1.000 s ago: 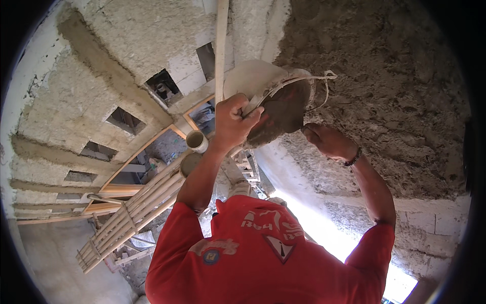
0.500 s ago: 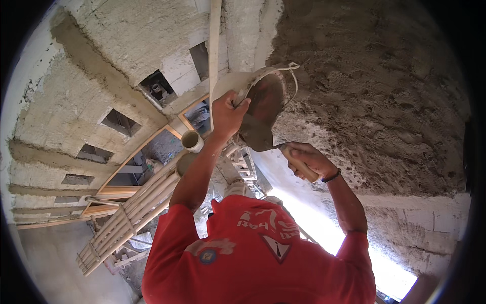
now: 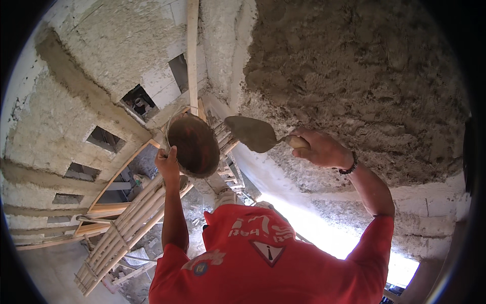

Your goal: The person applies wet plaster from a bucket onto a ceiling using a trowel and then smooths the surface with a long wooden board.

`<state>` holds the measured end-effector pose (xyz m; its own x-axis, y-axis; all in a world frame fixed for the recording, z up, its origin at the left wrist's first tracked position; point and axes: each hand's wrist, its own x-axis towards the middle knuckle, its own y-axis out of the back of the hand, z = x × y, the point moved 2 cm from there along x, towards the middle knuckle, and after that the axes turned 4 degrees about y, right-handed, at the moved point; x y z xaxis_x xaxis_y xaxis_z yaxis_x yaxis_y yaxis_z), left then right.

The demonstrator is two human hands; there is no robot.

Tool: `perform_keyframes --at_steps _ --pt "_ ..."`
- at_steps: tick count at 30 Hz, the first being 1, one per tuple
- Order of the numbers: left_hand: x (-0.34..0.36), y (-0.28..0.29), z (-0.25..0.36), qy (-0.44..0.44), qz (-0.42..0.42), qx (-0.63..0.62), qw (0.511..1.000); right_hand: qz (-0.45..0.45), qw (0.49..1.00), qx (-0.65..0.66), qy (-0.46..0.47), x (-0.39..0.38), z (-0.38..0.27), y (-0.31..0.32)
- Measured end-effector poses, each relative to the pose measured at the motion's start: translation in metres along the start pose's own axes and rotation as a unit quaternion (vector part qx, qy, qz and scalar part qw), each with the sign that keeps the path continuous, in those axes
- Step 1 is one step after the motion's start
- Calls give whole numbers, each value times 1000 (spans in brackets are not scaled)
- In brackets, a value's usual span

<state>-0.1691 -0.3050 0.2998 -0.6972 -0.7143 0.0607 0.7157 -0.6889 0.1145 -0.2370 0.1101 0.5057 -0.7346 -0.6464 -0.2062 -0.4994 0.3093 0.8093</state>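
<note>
My left hand (image 3: pixel 168 163) grips the rim of a round bucket (image 3: pixel 172 133), thumb over the edge. The bucket tilts so that its mouth faces me, and its inside is dark and smeared with mortar. In my right hand (image 3: pixel 320 148) is a trowel (image 3: pixel 249 133), held by its wooden handle. The mortar-coated blade points left, level with the bucket and apart from it. To the right of the blade is a wall with wet, rough mortar (image 3: pixel 349 86), close to my right hand.
A pale upright pole (image 3: pixel 193 61) stands by the corner. The left wall (image 3: pixel 136 45) has several square openings and darker mortar bands. Tied bamboo poles (image 3: pixel 121 228) form a platform at lower left. A bright opening (image 3: pixel 298 215) lies below right.
The bucket has moved left and down, away from the mortared wall. The trowel has come out of the bucket's mouth, and my right hand has shifted up and slightly right.
</note>
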Motion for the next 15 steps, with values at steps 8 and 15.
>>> perform_keyframes --at_steps 8,15 --pt "-37 61 -74 -236 81 151 957 -151 941 174 247 9 -80 18" --pt "-76 48 -43 73 49 -28 996 232 958 93 -138 14 184 71"
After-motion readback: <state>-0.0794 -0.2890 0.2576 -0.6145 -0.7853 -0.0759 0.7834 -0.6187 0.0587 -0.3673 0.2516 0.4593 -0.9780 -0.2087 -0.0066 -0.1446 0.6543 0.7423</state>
